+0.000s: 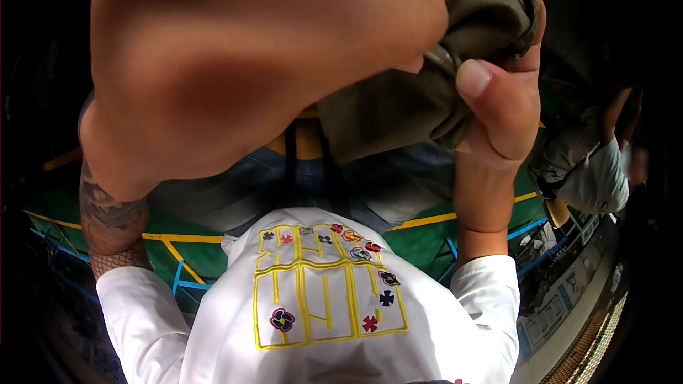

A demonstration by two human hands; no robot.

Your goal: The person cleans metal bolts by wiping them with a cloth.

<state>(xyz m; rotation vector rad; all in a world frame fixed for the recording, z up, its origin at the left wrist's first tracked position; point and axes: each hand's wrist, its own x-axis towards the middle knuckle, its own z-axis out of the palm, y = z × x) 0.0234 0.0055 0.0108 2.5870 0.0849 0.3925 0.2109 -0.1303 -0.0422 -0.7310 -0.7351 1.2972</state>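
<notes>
A piece of dark olive cloth (398, 110) hangs in folds between my hands, close to the camera. My right hand (505, 103) grips it at the right, with the thumb pressed on the near side and fingers behind the fabric. Large and near the lens, my left hand (263, 50) is closed, its fingertips against the cloth. A short, shiny metal piece (442, 58) shows between the left fingertips and the right thumb. Whether it is a tool or a fitting on the cloth, I cannot tell. The left fingers are mostly hidden by the hand itself.
My lap in blue jeans (235, 188) lies below the cloth. The green floor (192, 224) carries yellow lines and blue bars. Another person in a light shirt (601, 178) is at the right. Cluttered equipment (562, 313) stands at the lower right.
</notes>
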